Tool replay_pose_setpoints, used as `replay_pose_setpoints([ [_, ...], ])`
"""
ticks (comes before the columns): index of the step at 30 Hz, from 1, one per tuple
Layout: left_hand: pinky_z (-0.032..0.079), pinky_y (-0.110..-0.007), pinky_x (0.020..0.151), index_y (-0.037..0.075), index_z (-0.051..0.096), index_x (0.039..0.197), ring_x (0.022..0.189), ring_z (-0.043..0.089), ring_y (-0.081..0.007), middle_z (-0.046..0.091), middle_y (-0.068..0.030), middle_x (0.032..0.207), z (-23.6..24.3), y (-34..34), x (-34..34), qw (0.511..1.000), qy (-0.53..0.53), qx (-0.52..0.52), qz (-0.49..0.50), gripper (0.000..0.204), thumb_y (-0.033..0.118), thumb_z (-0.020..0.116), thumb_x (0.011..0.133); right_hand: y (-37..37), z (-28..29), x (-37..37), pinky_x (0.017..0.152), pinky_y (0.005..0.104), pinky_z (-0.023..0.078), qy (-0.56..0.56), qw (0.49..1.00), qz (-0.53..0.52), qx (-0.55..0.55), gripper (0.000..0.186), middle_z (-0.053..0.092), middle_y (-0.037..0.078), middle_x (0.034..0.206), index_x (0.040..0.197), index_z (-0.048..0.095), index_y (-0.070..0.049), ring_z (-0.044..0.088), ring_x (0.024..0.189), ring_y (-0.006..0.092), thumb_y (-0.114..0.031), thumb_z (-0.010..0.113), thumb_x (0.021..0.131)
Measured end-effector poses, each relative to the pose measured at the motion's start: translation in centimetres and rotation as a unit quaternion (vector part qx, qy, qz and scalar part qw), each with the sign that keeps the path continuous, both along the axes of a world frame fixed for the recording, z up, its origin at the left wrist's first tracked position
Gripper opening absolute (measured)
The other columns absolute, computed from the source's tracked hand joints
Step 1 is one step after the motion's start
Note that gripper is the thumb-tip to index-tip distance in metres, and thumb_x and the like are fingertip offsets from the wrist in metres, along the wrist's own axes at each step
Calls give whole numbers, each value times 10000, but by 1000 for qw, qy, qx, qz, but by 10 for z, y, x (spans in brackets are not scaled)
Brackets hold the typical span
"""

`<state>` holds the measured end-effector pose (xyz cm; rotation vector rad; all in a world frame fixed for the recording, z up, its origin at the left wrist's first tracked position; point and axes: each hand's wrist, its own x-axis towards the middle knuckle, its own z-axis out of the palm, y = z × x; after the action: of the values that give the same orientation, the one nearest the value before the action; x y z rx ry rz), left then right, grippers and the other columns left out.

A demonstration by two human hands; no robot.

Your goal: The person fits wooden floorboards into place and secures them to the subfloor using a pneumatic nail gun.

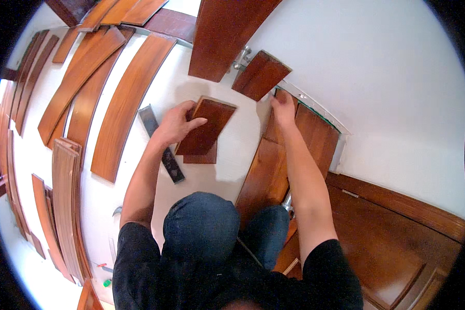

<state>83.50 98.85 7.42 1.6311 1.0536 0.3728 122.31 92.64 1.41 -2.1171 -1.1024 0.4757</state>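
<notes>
My left hand [178, 124] grips a short dark red-brown floorboard piece [212, 124] by its left edge, thumb on top. Partly under it, another short board [204, 157] shows its lower end. My right hand [284, 107] is at the far edge of the laid floorboards [274, 155], close to the wall. Its fingers are curled together, and what they hold, if anything, is hidden. Just beyond it, a short board piece [261, 75] lies tilted beside the wall. A dark flat metal bar [160, 144] rests on the pale floor beneath my left forearm.
Long loose floorboards [132, 103] lie across the left, with a stack [66, 206] nearer me. A tall brown wooden panel [227, 36] stands at the back beside a metal fitting [241, 58]. The white wall [387, 82] and a brown door [387, 237] bound the right.
</notes>
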Motion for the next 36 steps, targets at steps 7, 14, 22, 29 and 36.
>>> replay_pose_setpoints([
  [7, 534, -390, 868, 25, 656, 1182, 1022, 667, -288, 673, -133, 1084, -4, 46, 70, 981, -135, 123, -69, 332, 171, 754, 901, 66, -6, 21, 1007, 359, 488, 183, 979, 33, 83, 479, 694, 130, 1229, 1286, 584, 29, 651, 1091, 240, -133, 787, 883],
  [14, 532, -408, 886, 10, 643, 1175, 1023, 660, -336, 673, -164, 1102, -76, 69, 105, 957, -203, 202, -51, 348, 96, 773, 864, 1, 9, -1, 1008, 352, 487, 115, 980, 149, 56, 383, 696, 131, 1197, 1250, 623, -4, 648, 1111, 230, -97, 747, 900],
  [22, 545, -458, 843, 53, 595, 1236, 1012, 675, -412, 700, -221, 1093, -72, 65, 116, 971, -108, 211, -37, 415, 203, 769, 890, -19, 11, -8, 1025, 358, 481, 56, 986, 157, 6, 421, 687, 166, 1234, 1290, 611, -7, 649, 1167, 308, -138, 723, 906],
  [29, 544, -458, 854, 71, 587, 1253, 1020, 676, -413, 707, -213, 1097, -95, 73, 121, 963, -147, 224, -37, 434, 235, 770, 895, -8, 12, -13, 998, 356, 494, 95, 979, 176, 39, 437, 661, 143, 1207, 1242, 608, -6, 638, 1134, 263, -144, 779, 864],
  [36, 487, -444, 1032, 63, 526, 1391, 1212, 611, -351, 634, -200, 1279, -87, 64, 113, 947, -68, 313, -5, 590, 223, 787, 886, -2, -2, -32, 1001, 353, 495, 109, 981, 125, 99, 614, 628, 108, 1224, 1233, 584, 20, 621, 1120, 235, -201, 904, 757],
])
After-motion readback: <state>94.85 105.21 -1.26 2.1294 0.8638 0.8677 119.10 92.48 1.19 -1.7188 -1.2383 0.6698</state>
